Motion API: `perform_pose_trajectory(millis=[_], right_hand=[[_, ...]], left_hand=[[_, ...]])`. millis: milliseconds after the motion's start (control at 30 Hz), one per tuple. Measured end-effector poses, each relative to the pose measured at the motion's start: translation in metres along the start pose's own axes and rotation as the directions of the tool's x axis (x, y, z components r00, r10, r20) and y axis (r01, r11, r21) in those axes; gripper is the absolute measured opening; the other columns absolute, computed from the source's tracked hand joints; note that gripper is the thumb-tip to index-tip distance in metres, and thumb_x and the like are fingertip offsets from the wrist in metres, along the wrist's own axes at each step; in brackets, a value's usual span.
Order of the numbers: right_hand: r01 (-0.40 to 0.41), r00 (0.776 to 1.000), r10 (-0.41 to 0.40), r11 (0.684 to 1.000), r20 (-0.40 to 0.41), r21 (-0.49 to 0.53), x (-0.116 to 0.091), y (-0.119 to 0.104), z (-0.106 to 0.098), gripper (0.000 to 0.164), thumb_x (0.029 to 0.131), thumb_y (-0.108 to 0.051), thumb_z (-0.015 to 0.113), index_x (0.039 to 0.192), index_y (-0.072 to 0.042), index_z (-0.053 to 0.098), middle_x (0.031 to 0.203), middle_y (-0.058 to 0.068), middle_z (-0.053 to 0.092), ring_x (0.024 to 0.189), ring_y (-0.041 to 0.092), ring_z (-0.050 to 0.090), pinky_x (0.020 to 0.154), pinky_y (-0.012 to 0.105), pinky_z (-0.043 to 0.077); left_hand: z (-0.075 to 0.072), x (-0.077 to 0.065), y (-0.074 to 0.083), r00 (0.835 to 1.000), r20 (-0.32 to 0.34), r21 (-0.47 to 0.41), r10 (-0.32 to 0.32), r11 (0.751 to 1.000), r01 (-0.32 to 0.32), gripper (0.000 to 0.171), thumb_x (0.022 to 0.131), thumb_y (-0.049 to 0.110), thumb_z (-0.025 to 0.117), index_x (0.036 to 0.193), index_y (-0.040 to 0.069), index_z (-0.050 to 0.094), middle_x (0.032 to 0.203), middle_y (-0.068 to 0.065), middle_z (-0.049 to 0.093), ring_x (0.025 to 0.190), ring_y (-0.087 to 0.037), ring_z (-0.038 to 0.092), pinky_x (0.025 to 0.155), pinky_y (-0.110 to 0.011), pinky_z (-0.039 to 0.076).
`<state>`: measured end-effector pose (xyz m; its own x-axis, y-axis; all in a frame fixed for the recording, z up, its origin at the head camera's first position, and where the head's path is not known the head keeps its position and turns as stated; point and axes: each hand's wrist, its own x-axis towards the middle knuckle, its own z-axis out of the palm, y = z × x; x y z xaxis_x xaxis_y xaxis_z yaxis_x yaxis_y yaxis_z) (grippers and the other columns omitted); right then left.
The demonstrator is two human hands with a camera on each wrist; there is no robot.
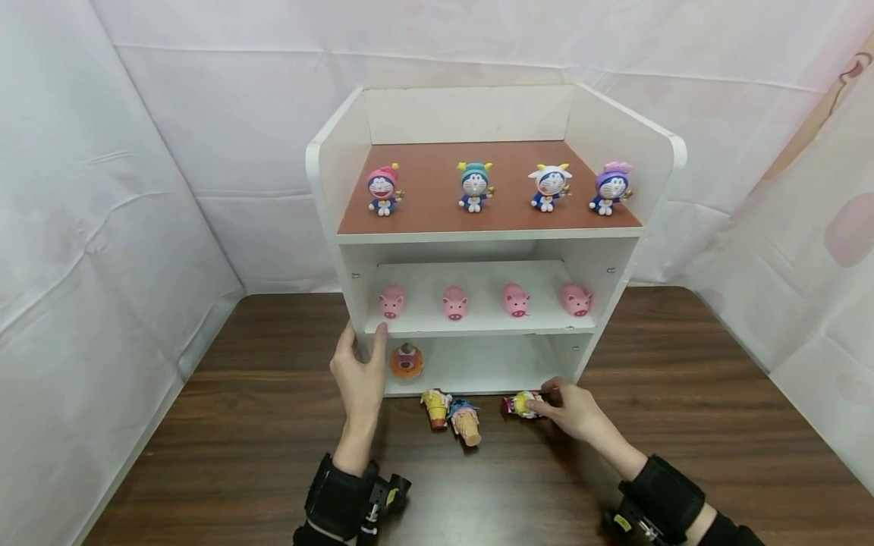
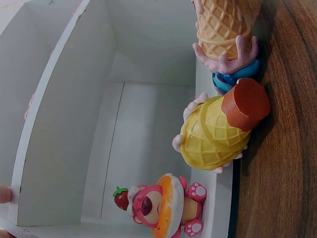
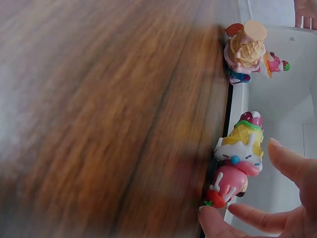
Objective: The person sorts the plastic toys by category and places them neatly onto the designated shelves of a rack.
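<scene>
My left hand holds the left side panel of a white shelf unit, thumb at the front edge and fingers along the outside. My right hand reaches round an ice-cream-cone figurine lying before the bottom shelf. Its fingertips are at the strawberry end; the thumb is spread beside the yellow cone. Whether they grip it is unclear. A yellow cone figurine and a tan cone figurine lie together further left. On the bottom shelf's left sits a pink bear figurine with an orange ring.
Several pink pig figurines stand in a row on the middle shelf. Several blue-and-white figurines in hats line the brown top. The unit stands on a dark wooden table, with white cloth hanging around it.
</scene>
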<state>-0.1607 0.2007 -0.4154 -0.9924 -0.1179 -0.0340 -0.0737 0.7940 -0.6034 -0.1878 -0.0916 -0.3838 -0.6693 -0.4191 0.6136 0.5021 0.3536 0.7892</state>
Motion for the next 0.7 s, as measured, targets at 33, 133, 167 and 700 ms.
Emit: perform_pose_trajectory(millis=[33, 133, 167, 700], right_hand=[[-0.006, 1.000, 0.006, 1.000, 0.003, 0.004, 0.001, -0.001, 0.000, 0.046, 0.078, -0.035, 0.066, 0.102, 0.004, 0.055, 0.090, 0.016, 0.060, 0.088, 0.032, 0.056, 0.071, 0.042, 0.045], [0.008, 1.000, -0.008, 1.000, -0.004, 0.005, 0.002, -0.001, 0.002, 0.041, 0.077, -0.030, 0.068, 0.100, 0.002, 0.056, 0.087, 0.014, 0.061, 0.085, 0.029, 0.057, 0.070, 0.041, 0.046], [0.014, 1.000, -0.014, 1.000, -0.006, 0.001, 0.003, 0.000, 0.003, 0.038, 0.076, -0.029, 0.069, 0.098, 0.001, 0.057, 0.086, 0.013, 0.061, 0.084, 0.028, 0.057, 0.069, 0.040, 0.046], [0.102, 0.992, -0.104, 0.994, -0.066, -0.023, 0.005, 0.005, 0.008, 0.024, 0.068, -0.017, 0.073, 0.086, -0.007, 0.060, 0.071, 0.002, 0.055, 0.066, 0.015, 0.051, 0.057, 0.028, 0.040]], left_hand=[[0.000, 0.000, 0.000, 1.000, 0.001, -0.003, 0.002, 1.000, -0.002, 0.039, 0.083, 0.014, 0.062, 0.117, -0.003, 0.053, 0.109, -0.019, 0.059, 0.100, -0.030, 0.056, 0.081, -0.047, 0.045], [0.000, 0.000, 0.000, 1.000, 0.005, -0.004, -0.003, 1.000, 0.003, 0.039, 0.083, 0.014, 0.062, 0.118, -0.003, 0.053, 0.109, -0.018, 0.058, 0.100, -0.029, 0.056, 0.082, -0.046, 0.044], [0.000, 0.000, 0.000, 1.000, 0.006, -0.004, -0.003, 1.000, 0.003, 0.039, 0.083, 0.014, 0.062, 0.118, -0.003, 0.053, 0.110, -0.018, 0.058, 0.101, -0.029, 0.056, 0.083, -0.046, 0.044], [-0.002, 0.001, 0.028, 1.000, -0.002, 0.001, -0.008, 1.000, 0.008, 0.036, 0.082, 0.001, 0.060, 0.114, -0.013, 0.051, 0.106, -0.028, 0.056, 0.099, -0.037, 0.054, 0.081, -0.050, 0.043]])
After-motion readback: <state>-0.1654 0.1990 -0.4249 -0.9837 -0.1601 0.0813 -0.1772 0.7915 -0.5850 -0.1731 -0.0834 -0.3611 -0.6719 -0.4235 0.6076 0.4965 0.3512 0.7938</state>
